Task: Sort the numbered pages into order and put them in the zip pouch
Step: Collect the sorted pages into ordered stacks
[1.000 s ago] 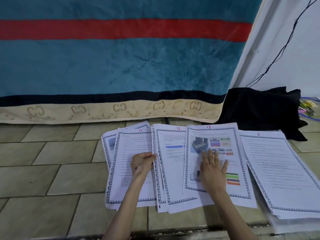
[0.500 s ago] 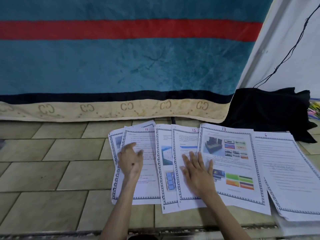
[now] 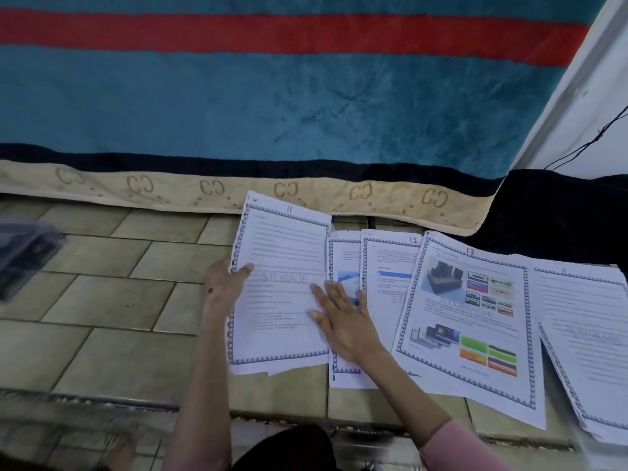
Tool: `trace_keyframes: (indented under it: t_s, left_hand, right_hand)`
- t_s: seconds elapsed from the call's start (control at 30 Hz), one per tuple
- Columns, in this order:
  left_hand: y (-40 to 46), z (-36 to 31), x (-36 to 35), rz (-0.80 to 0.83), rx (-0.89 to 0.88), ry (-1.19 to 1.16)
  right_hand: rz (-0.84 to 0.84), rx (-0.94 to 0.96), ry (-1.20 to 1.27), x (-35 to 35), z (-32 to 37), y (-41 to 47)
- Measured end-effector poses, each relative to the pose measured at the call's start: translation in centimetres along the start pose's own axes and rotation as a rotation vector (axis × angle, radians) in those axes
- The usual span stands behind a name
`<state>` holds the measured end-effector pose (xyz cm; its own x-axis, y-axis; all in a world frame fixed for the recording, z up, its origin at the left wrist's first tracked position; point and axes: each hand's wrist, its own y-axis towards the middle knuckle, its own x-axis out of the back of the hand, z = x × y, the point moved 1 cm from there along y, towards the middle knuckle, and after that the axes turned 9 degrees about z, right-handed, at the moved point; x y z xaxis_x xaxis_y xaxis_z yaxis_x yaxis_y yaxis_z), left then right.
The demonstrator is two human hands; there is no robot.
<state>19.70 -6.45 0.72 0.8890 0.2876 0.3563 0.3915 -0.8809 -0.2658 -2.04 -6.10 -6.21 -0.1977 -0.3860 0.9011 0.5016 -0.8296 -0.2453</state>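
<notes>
Bordered printed pages with red handwritten numbers lie fanned on the tiled floor. Page 11 is the leftmost sheet and lies on top of a few others. My left hand grips its left edge, thumb over the paper. My right hand lies flat with straight fingers across its right edge and the sheet beside it. Page 12 and the colourful page 13 overlap to the right. More text pages lie at the far right. A blurred dark, clear-looking item, maybe the pouch, lies at the far left.
A teal blanket with a red stripe and beige border hangs behind the pages. Black cloth lies at the back right, below a white wall with a black cable. Bare tiles stretch to the left.
My left hand slid from the middle of page 11 to grip its left edge. My right hand moved left off page 12 onto page 11's right edge. The view shifted left.
</notes>
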Motion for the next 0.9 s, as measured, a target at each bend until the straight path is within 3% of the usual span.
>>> trace_keyframes:
  t_s: [0.1, 0.27, 0.37, 0.47, 0.57, 0.63, 0.73, 0.9]
  left_hand:
    - [-0.1, 0.4, 3.7, -0.039, 0.017, -0.085]
    - [-0.2, 1.6, 6.9, 0.009, 0.061, -0.207]
    - [-0.6, 1.2, 6.1, 0.062, 0.056, -0.241]
    - [-1.0, 0.0, 4.4, 0.120, 0.041, -0.276]
    - [-1.0, -1.4, 1.7, 0.188, -0.002, -0.220]
    - [-1.0, -2.6, -1.2, 0.293, -0.036, -0.235]
    - [-1.5, -4.1, -6.1, 0.513, 0.064, -0.246]
    - [-1.0, -4.4, -12.5, 0.473, 0.119, 0.063]
  right_hand:
    - [-0.010, -0.030, 0.205, 0.7, 0.4, 0.7]
    - [-0.091, -0.130, 0.332, 3.1, 1.7, 1.5]
    - [-0.081, -0.219, 0.721, 4.8, 2.5, 2.0]
    - [-0.002, -0.144, 1.140, 5.9, 1.5, 2.2]
    - [0.016, -0.082, 1.385, 8.0, -0.9, 0.6]
    - [-0.029, -0.037, 1.420, 9.1, -3.5, -0.9]
    - [-0.244, -0.146, 1.374, 9.2, -8.4, -3.3]
    - [-0.374, -0.402, 1.309, 7.1, -13.9, -7.2]
